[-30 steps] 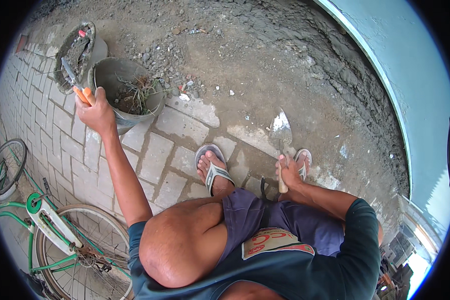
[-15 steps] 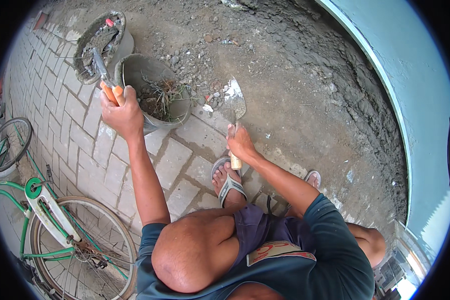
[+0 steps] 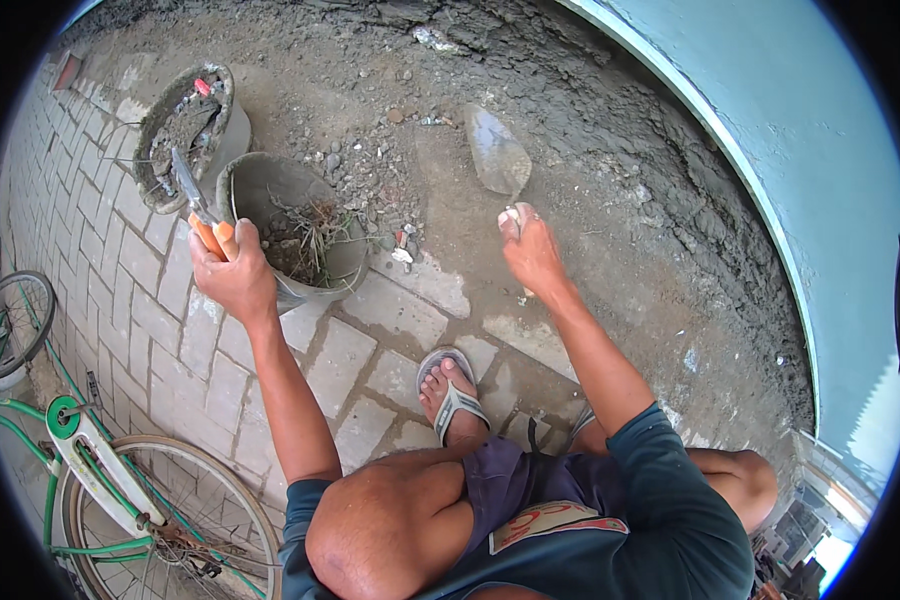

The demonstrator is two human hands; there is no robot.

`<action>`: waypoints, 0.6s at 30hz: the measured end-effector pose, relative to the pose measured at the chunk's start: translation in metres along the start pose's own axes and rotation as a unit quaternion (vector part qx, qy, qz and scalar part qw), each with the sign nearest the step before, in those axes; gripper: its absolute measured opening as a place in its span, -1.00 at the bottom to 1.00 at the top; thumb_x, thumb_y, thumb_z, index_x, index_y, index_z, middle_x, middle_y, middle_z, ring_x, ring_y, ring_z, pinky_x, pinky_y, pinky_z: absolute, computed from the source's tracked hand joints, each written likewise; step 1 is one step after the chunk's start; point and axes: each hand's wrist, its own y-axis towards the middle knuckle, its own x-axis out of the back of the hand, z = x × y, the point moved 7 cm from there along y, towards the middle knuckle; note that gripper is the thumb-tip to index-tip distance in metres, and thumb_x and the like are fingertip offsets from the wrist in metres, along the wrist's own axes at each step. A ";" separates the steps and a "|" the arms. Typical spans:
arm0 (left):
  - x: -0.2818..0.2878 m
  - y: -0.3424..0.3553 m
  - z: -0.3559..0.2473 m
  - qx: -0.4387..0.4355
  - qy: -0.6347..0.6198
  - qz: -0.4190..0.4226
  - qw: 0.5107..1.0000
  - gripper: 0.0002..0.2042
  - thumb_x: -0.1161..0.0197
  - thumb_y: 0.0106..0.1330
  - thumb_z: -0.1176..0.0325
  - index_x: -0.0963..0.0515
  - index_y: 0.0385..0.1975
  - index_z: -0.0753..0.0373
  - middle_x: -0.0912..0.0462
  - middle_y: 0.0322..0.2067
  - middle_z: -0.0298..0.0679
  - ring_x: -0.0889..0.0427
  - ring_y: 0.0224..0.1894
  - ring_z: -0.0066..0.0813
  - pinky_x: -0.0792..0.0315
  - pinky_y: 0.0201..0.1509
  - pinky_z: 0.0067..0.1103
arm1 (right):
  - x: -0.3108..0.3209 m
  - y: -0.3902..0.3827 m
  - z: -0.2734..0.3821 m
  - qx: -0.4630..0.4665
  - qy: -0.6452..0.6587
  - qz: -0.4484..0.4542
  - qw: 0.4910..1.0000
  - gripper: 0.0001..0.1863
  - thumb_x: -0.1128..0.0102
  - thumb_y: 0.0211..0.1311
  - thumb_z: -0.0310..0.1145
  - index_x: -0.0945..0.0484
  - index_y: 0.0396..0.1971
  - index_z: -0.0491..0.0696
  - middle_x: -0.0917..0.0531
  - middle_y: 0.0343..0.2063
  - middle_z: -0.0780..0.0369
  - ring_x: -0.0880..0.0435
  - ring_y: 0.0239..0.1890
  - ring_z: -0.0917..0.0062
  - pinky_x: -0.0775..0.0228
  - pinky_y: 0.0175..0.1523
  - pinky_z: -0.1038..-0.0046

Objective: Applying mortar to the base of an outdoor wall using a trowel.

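Observation:
My left hand (image 3: 235,270) is closed on a pair of shears (image 3: 210,230) with orange handles. Their metal blades point up and away, in front of the two buckets. A grey bucket (image 3: 345,262) stands just right of that hand, with pulled weeds and roots (image 3: 310,240) inside it. Behind it, a second bucket (image 3: 238,135) holds rubble and soil. In my right hand (image 3: 535,250) is a trowel (image 3: 497,155), gripped by its pale handle. Its pointed metal blade reaches away over the bare dirt; whether it touches the ground I cannot tell.
Dirt with small stones (image 3: 335,165) runs along a light blue wall (image 3: 820,150), with rough dark mortar or soil (image 3: 710,210) at its foot. Grey paving blocks (image 3: 205,330) lie to the left. A green bicycle (image 3: 110,465) is at the lower left. My sandalled foot (image 3: 450,395) rests on the paving.
My right hand has moved the trowel away and to the right, off the patch beside the white chips. My left hand still holds the shears near the buckets. The view has shifted slightly.

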 end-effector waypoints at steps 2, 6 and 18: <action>-0.002 0.003 0.005 0.028 -0.012 0.014 0.999 -0.73 -0.30 0.00 0.35 -0.37 -0.46 0.36 -0.43 -0.59 -0.19 -0.38 -0.54 -0.35 -0.33 -0.38 -0.41 | 0.011 0.020 -0.042 -0.058 -0.020 0.009 0.998 -0.62 0.02 0.33 -0.23 -0.44 -0.15 -0.31 -0.59 -0.31 -0.22 -0.54 -0.13 -0.16 -0.35 -0.06 0.04; -0.002 0.006 0.004 0.015 0.009 0.001 1.000 -0.75 -0.29 0.01 0.35 -0.37 -0.47 0.35 -0.43 -0.60 -0.20 -0.36 -0.57 -0.36 -0.31 -0.42 -0.43 | -0.001 0.060 -0.051 0.019 -0.017 0.041 0.999 -0.62 -0.02 0.31 -0.20 -0.48 -0.26 -0.31 -0.60 -0.39 -0.19 -0.60 -0.25 -0.11 -0.39 -0.16 0.09; -0.004 0.005 0.005 0.022 -0.020 0.010 1.000 -0.76 -0.28 0.01 0.40 -0.35 -0.48 0.34 -0.39 -0.61 -0.25 -0.33 -0.55 -0.44 -0.30 -0.43 -0.45 | 0.004 0.100 -0.011 0.004 0.038 0.227 0.973 -0.62 -0.08 0.30 -0.20 -0.44 -0.59 -0.20 -0.49 -0.67 0.23 -0.47 -0.67 0.52 -0.29 -0.58 0.36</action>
